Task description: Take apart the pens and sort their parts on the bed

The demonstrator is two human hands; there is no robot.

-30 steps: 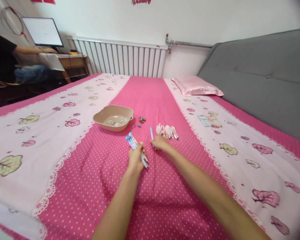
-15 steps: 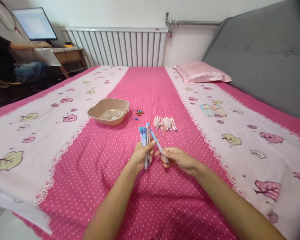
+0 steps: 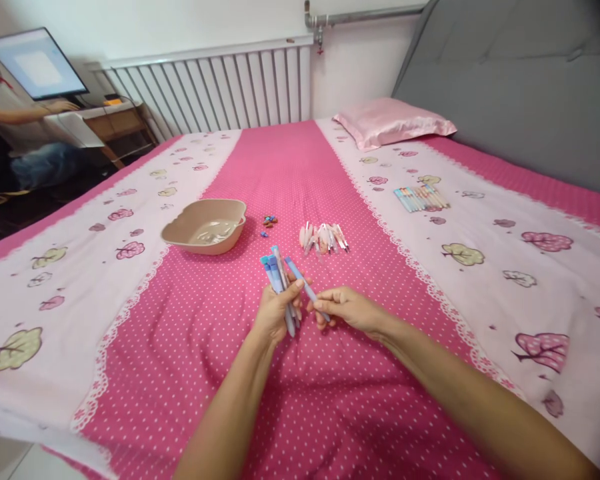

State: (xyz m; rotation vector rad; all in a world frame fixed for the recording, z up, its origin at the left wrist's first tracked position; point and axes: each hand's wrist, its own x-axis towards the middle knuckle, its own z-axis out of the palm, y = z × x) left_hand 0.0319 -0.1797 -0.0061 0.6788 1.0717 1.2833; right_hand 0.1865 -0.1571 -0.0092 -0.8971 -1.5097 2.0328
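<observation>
Several blue and pale pens (image 3: 276,273) stand bunched in my left hand (image 3: 275,313), which is closed around them with the blue ends pointing up and away. My right hand (image 3: 345,310) pinches the lower end of one blue-lilac pen (image 3: 307,289). That pen slants up to the left, its upper part beside the bunch and close to my left thumb. Beyond my hands, a row of pinkish pens (image 3: 324,238) lies on the pink dotted bedspread (image 3: 220,400). Small dark and blue pieces (image 3: 269,221) lie to the left of that row; I cannot make out what they are.
A beige plastic basin (image 3: 205,227) stands left of the small pieces. More slim pens (image 3: 421,199) lie side by side at the right. A pink pillow (image 3: 393,123) rests by the grey headboard (image 3: 520,87). At far left a person's arm (image 3: 25,113) reaches to a desk with a monitor (image 3: 37,63).
The camera view has turned and tilted slightly, so things appear shifted left. The bunch of pens leans more to the left. Both hands keep their holds.
</observation>
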